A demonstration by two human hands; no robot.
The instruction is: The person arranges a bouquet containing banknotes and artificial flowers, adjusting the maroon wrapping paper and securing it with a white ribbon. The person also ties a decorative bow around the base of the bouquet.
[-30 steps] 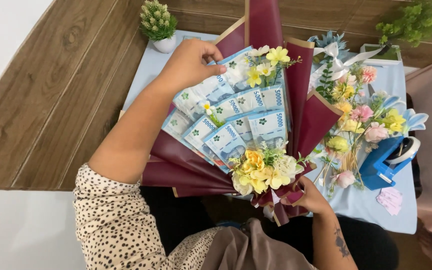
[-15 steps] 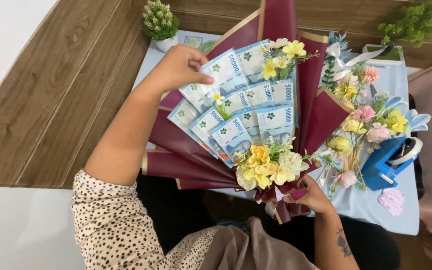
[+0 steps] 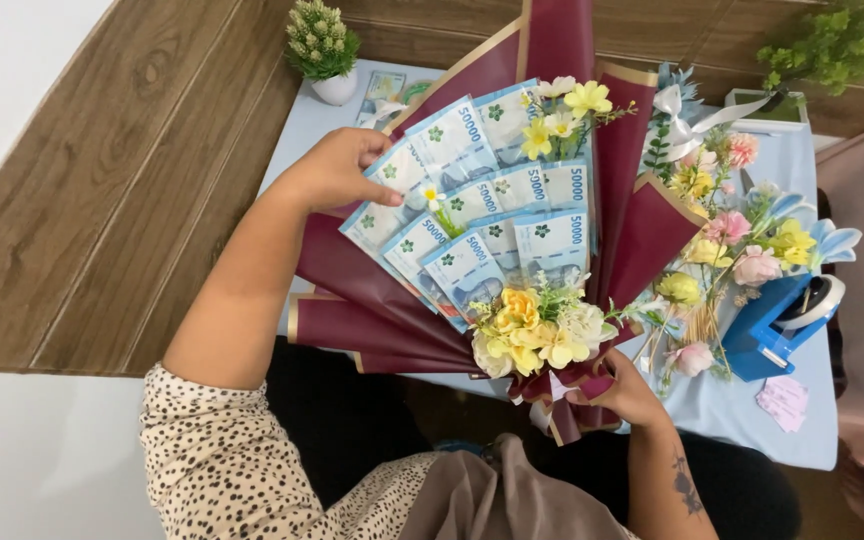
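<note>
A: From the head camera, the bouquet (image 3: pixel 512 240) is held upright over the near edge of the pale blue table (image 3: pixel 752 420); the left hand (image 3: pixel 337 170) rests on the upper left of the fanned banknotes (image 3: pixel 482 215), fingers curled narrow with the thumb pressing the outermost note; the right hand (image 3: pixel 627 390) is closed around the stem end of the maroon wrapping (image 3: pixel 372 300).

B: So the person seems to be adjusting the fan; what would make it neat?

A: Probably a light touch at the note's edge so nothing creases; the lower grip should stay firm so the yellow flowers (image 3: pixel 532 330) do not tilt; the loose artificial flowers (image 3: pixel 742 240) and blue tape dispenser (image 3: pixel 782 325) lie just beside the wrap, so turns should stay small.
</note>
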